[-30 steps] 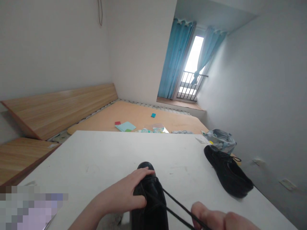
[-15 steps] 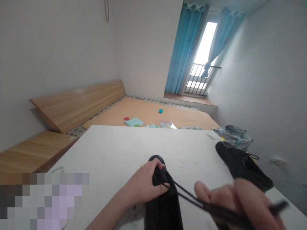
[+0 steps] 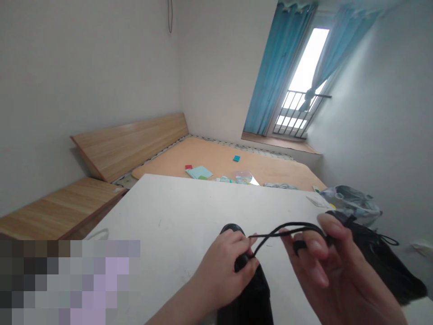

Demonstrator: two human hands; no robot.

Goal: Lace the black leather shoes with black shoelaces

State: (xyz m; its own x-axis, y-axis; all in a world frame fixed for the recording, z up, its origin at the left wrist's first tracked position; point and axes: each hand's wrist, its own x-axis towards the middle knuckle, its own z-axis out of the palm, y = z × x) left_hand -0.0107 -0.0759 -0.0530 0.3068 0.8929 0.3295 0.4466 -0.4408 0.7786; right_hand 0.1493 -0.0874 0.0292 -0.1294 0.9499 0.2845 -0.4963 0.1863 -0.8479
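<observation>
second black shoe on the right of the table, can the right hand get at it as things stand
Probably yes, but not freely: the right hand is close to the second shoe with nothing between, yet its fingers are looped in the black lace of the near shoe.

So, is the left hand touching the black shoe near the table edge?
Touching. In the head view the left hand lies over the top of the black shoe, fingers wrapped on it, with no gap, while the right hand holds the lace.
</observation>
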